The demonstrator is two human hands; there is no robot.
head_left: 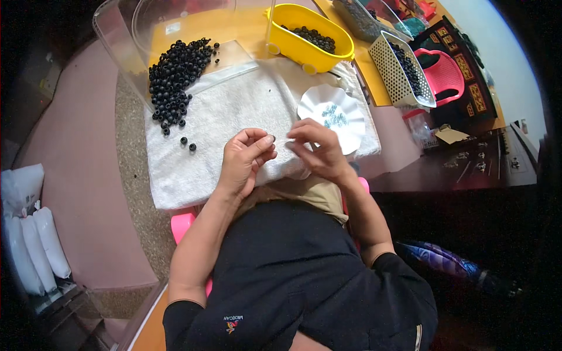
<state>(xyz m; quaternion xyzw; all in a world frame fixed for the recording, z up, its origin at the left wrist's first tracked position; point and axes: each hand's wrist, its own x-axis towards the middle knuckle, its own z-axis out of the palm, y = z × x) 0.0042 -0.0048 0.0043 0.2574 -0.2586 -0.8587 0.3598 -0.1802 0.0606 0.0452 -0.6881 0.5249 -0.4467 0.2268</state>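
Creased black shirt (281, 251) nearest, left hand (243, 158) pinches bead (273, 138)

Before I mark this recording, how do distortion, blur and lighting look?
Head view: the floor bows near the dark rim; head view: the right hand looks slightly blurrier than the left hand; head view: upper-right wall bright, lower right nearly black.

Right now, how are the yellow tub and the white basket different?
The yellow tub has solid-looking sides, while the white basket has sides full of small holes. The tub's ends are rounded; the basket is boxier. The tub is farther left, and the basket farther right. Both hold lots of little dark beads.
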